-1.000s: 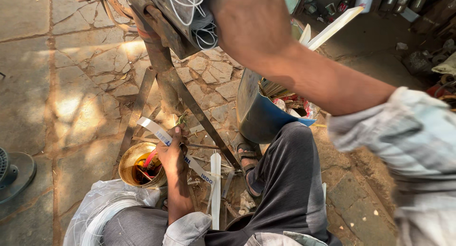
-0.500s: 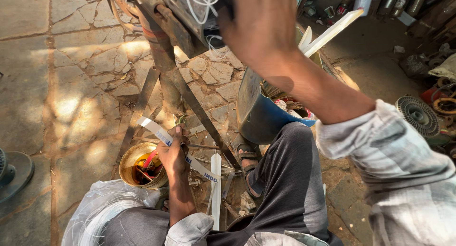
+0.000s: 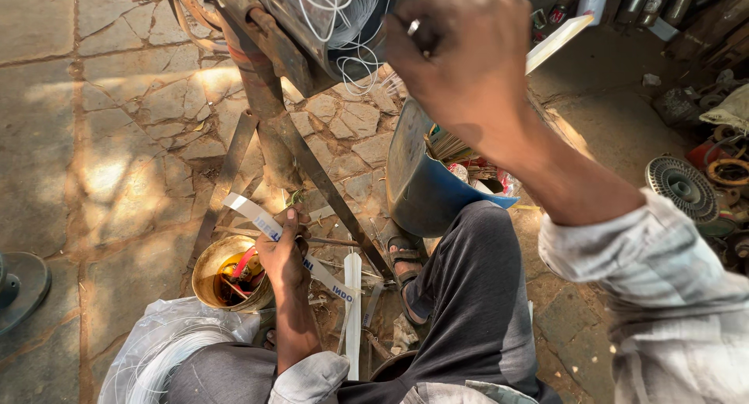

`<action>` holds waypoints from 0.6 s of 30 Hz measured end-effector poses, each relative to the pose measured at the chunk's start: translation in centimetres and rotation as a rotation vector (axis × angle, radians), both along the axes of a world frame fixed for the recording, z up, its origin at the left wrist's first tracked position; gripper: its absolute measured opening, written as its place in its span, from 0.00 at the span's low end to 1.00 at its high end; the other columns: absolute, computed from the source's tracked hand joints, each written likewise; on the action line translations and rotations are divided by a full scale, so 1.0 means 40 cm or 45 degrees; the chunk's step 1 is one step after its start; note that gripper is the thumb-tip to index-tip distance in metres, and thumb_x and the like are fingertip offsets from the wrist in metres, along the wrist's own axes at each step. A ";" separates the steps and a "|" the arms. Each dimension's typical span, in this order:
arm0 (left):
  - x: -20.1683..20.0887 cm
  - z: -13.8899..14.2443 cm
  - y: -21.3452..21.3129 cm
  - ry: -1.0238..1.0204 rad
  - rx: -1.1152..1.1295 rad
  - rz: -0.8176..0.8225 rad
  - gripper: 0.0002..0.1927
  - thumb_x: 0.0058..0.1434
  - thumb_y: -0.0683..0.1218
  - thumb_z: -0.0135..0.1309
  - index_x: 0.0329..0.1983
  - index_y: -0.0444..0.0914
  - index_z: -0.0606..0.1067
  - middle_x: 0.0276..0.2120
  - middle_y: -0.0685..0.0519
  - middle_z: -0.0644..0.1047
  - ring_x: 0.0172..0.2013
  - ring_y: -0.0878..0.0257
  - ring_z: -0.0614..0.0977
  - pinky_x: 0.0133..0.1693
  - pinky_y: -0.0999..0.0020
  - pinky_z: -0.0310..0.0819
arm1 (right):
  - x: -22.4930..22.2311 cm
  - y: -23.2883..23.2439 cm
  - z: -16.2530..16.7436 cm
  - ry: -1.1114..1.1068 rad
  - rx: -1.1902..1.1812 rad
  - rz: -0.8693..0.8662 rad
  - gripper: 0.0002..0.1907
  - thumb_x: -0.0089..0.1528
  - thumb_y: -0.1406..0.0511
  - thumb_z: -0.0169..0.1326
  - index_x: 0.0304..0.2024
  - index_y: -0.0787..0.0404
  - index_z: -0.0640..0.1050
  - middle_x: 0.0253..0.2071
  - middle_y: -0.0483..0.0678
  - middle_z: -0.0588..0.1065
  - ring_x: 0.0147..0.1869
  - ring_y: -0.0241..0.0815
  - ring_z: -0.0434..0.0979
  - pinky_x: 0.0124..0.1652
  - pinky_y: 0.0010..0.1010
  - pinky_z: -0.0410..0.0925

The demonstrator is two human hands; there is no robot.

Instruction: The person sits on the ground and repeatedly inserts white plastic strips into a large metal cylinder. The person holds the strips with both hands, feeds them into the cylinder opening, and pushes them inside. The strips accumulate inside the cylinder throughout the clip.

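White flat strip with blue print (image 3: 285, 244), long and narrow, lies slantwise across the lower middle of the head view, running from upper left, just above the metal tin, down to the right beside an upright white strip. The left hand (image 3: 282, 252) grips it near its middle, fingers curled together round the strip and thumb pressed over it, the bare forearm reaching down from a rolled pale sleeve (image 3: 312, 377) at the bottom edge.

Just left of that hand stands a round brass-coloured metal tin (image 3: 209, 283), open at the top, with red and yellow bits inside. Below the tin a clear plastic bag holding coils of white wire (image 3: 168, 353) rests against the person's knee. A second plain white strip (image 3: 353, 306) stands upright just right of the hand, its lower end near the dark grey trouser leg (image 3: 476, 310). A sandalled foot (image 3: 404, 267) shows between the strip and that leg.

The right hand (image 3: 460, 53) is raised close to the camera at the top of the view, fingers closed together in a loose fist; a small silvery piece (image 3: 414, 26) shows at its upper left edge, but what the fingers clamp cannot be told. Behind it hangs a tangle of white wire (image 3: 335, 18) on a rusty metal stand (image 3: 269, 100), whose flat braces slant down over the cracked stone paving (image 3: 101, 139). A blue plastic drum (image 3: 417, 189) with scraps inside stands right of the stand.
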State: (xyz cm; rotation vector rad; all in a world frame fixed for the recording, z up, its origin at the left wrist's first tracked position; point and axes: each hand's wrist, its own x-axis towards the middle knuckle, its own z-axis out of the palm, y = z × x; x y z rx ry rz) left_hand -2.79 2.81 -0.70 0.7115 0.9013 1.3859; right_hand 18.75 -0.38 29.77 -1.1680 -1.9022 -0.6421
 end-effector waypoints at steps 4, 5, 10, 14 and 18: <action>0.014 0.008 -0.002 0.061 0.003 -0.021 0.15 0.65 0.47 0.59 0.46 0.29 0.81 0.29 0.50 0.81 0.22 0.70 0.73 0.21 0.77 0.58 | 0.024 -0.004 -0.013 -0.008 -0.055 0.089 0.05 0.69 0.67 0.61 0.39 0.62 0.83 0.29 0.49 0.80 0.29 0.39 0.82 0.31 0.30 0.71; 0.022 0.009 -0.003 0.071 0.017 -0.030 0.15 0.66 0.47 0.59 0.46 0.29 0.81 0.29 0.50 0.81 0.22 0.70 0.74 0.21 0.77 0.58 | 0.024 0.008 -0.020 -0.077 0.009 0.145 0.05 0.70 0.67 0.61 0.39 0.63 0.83 0.30 0.49 0.80 0.30 0.39 0.82 0.33 0.30 0.72; 0.040 0.008 -0.009 0.085 0.044 -0.051 0.14 0.66 0.46 0.58 0.45 0.30 0.81 0.29 0.51 0.81 0.22 0.71 0.74 0.20 0.78 0.58 | 0.015 0.071 -0.025 -0.172 0.127 -0.094 0.08 0.67 0.62 0.64 0.33 0.58 0.83 0.22 0.49 0.74 0.25 0.46 0.77 0.30 0.38 0.68; 0.021 0.009 -0.012 0.068 0.058 -0.043 0.14 0.67 0.46 0.58 0.46 0.29 0.81 0.27 0.51 0.80 0.20 0.71 0.70 0.20 0.77 0.55 | 0.068 -0.072 -0.044 0.309 -0.021 0.062 0.11 0.67 0.61 0.63 0.34 0.60 0.82 0.22 0.45 0.74 0.23 0.39 0.73 0.26 0.32 0.64; 0.035 0.026 -0.052 0.194 0.185 -0.144 0.16 0.70 0.47 0.59 0.47 0.27 0.82 0.24 0.51 0.75 0.19 0.70 0.68 0.21 0.75 0.55 | 0.118 -0.309 -0.249 1.173 -0.109 0.047 0.11 0.67 0.65 0.63 0.35 0.64 0.76 0.23 0.44 0.73 0.21 0.30 0.70 0.21 0.20 0.61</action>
